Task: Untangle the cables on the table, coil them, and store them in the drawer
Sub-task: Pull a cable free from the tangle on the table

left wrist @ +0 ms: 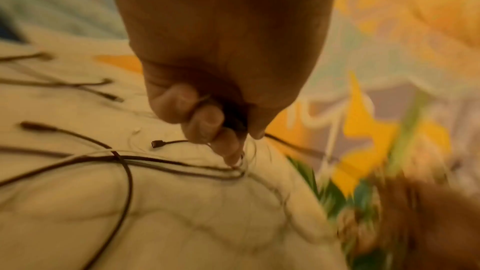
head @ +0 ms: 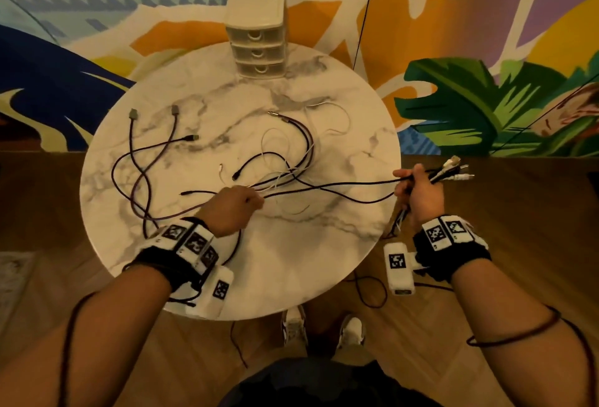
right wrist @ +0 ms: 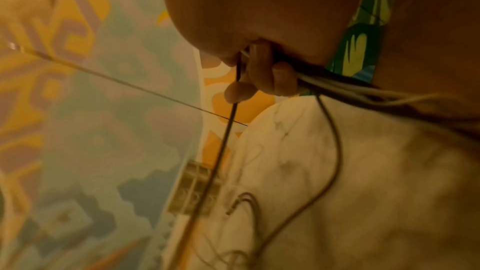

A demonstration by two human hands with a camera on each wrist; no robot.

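Several dark and white cables lie tangled across the round marble table. My left hand is curled over the table's near middle, gripping a few cable strands that run right. Beyond the table's right edge, my right hand grips a bundle of cable ends, whose plugs stick out to the right. Black cables stretch taut between both hands. In the right wrist view the fingers wrap dark and white cables. A small cream drawer unit with three closed drawers stands at the table's far edge.
Purple cables with grey plugs trail over the table's left side. A loose black plug lies near my left fingers. Wooden floor surrounds the table, and a painted mural wall rises behind. My shoes stand under the near edge.
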